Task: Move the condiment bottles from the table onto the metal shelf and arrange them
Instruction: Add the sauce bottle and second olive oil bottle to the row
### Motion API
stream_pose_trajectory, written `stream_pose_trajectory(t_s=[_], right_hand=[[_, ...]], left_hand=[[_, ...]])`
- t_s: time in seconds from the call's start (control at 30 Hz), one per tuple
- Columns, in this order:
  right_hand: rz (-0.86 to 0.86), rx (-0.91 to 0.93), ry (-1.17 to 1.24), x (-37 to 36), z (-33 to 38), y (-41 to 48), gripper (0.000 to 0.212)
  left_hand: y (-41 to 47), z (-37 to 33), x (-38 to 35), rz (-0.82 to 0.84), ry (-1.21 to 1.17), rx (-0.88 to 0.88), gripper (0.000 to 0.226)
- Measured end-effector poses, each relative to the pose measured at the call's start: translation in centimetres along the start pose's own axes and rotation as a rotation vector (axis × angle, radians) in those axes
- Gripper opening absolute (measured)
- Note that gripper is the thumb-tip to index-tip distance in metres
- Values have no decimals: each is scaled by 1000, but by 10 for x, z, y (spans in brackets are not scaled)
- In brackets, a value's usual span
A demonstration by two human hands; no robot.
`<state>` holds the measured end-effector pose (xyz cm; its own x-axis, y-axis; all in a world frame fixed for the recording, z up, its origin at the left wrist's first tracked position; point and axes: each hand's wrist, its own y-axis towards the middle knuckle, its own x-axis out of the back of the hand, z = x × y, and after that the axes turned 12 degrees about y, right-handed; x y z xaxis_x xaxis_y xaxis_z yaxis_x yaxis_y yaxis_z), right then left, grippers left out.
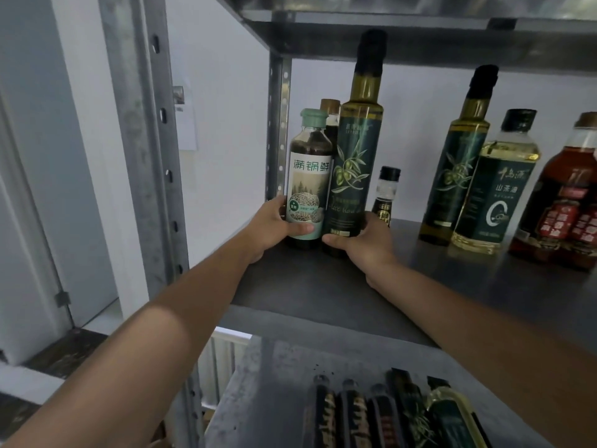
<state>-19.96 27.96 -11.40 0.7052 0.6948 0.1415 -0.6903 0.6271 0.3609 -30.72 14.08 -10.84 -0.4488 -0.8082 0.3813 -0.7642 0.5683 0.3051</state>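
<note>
Taking the tall olive oil bottle [353, 163] at the rear left of the metal shelf [323, 286] as the landmark, everything else falls to either side of it. Furthest left of it stands the perforated upright post [278, 130] at the shelf's back corner. Next comes the left hand [271, 229], its fingers wrapped round the lower part of the mint-capped sauce bottle [309, 176], thumb lying across the front of the label; that bottle stands upright, touching the olive oil bottle's left side. Behind the gap between the two, a brown-capped dark bottle [330, 118] shows only its neck and cap. The olive oil bottle itself stands upright on the shelf, its black top reaching close under the shelf above [387, 30]. The right hand [365, 245] grips its base, thumb across the front at the bottom and fingers curled round the right side. Just right of it, partly hidden by that hand, is a small black-capped bottle [386, 195]. Well to the right stand a second olive oil bottle [458, 163], a clear bottle of yellow oil with a dark green label [499, 185] touching it, and a red-labelled bottle [562, 195] at the frame's edge. Below the landmark, on the lower shelf [258, 383], a row of dark bottles [387, 415] shows, blurred.
</note>
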Motion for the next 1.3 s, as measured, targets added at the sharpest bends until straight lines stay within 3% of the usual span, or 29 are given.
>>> stream_pose_trajectory(t_s=[0.6,0.87,1.3], right_hand=[[50,-25,-45,35,9,-10,63],[-106,-56,-76,92,-4,-4,67],[-247,-96,-193,87,-15,39,63]], left_hand=[[1,1,2,17,23,-6,62],[0,-2,0,22,14,-12,59],[-1,-4,-1,21,-10,-3,59]])
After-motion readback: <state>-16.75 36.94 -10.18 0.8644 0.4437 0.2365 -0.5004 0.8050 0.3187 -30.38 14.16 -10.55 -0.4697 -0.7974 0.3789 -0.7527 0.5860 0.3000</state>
